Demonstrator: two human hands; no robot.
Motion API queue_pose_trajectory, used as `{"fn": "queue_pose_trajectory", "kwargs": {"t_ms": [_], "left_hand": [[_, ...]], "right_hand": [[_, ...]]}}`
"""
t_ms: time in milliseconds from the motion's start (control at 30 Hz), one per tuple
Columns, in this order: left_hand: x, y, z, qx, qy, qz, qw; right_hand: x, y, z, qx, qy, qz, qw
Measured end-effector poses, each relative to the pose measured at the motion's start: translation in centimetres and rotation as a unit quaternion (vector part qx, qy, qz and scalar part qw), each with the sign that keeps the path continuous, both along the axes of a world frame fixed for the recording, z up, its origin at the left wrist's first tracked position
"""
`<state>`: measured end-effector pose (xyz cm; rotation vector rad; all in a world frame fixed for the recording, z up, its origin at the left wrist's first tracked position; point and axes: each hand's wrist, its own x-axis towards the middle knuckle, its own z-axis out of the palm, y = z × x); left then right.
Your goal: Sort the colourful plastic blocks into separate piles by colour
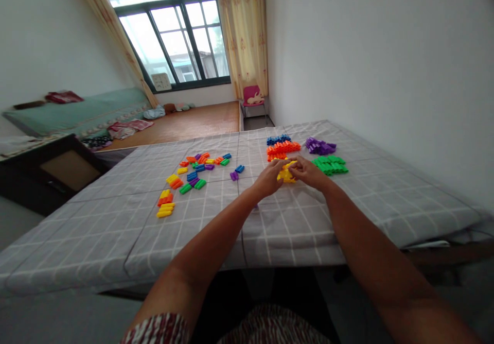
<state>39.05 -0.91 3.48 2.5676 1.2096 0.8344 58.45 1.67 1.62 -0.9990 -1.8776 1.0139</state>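
Note:
My left hand [269, 180] and my right hand [310, 174] meet over a stack of yellow ribbed plastic pieces [286, 174] on the cloth-covered surface. Fingers of both hands curl in around the yellow pieces from either side, the right thumb and fingertips pressing near the top. Just behind them lie rows of orange pieces [283, 147] and a blue row [278, 139]. To the right of my right hand sits a green pile [330, 165], with a purple pile [320, 146] beyond it. My hands partly cover the yellow stack, so exact finger contact is hard to see.
Loose mixed-colour pieces are spread on the left, among them yellow pieces [165, 210] and green ones [186, 188]. A purple and blue pair [236, 172] lies nearer my left hand. Grey checked cloth [116, 220] covers the surface; a white wall [378, 76] stands right.

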Motion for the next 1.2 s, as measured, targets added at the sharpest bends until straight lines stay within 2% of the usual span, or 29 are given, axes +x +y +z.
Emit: {"fn": "queue_pose_trajectory", "kwargs": {"t_ms": [133,300,367,433,500,600,667,733,833,967,1033,1133,1200], "left_hand": [[-1.6,0.5,-0.7,-0.020,0.039,0.061,0.997],[-2.2,0.3,-2.2,-0.052,0.079,0.088,0.992],[-2.1,0.3,-2.1,-0.043,0.084,0.102,0.990],[-2.6,0.4,-1.3,-0.038,0.095,0.108,0.989],[-3.9,0.3,0.1,-0.071,0.125,0.083,0.986],[-6.7,-0.6,1.7,-0.189,0.177,-0.008,0.966],[-8.5,-1.6,2.1,-0.242,0.181,-0.061,0.951],[-9.5,-2.5,1.7,-0.259,0.164,-0.081,0.948],[-9.5,-2.7,0.4,-0.238,0.122,-0.043,0.963],[-8.1,-1.2,-1.4,-0.133,0.043,0.113,0.984],[-7.6,-0.8,-1.9,-0.082,0.001,0.159,0.984],[-8.3,-1.4,-1.9,-0.010,-0.037,0.165,0.985],[-10.1,-2.5,-1.5,0.025,-0.043,0.157,0.986]], "right_hand": [[0.8,0.3,-0.2,-0.027,-0.028,-0.078,0.996],[1.2,0.6,-0.5,0.040,-0.220,-0.127,0.966],[1.4,0.8,-0.6,0.064,-0.249,-0.126,0.958],[1.5,0.9,-0.6,0.086,-0.251,-0.130,0.955],[1.5,1.0,-0.7,0.090,-0.242,-0.138,0.956],[1.5,1.0,-1.0,0.070,-0.223,-0.128,0.964],[1.6,1.0,-1.3,0.056,-0.217,-0.104,0.969],[1.6,1.0,-1.7,0.050,-0.214,-0.087,0.972],[1.5,1.0,-2.0,0.060,-0.219,-0.082,0.970],[1.0,1.0,-1.8,0.097,-0.228,-0.109,0.963],[0.8,0.8,-1.5,0.111,-0.229,-0.120,0.960],[0.9,0.4,-1.1,0.117,-0.223,-0.138,0.958],[1.1,0.3,-1.1,0.134,-0.205,-0.184,0.952]]}}
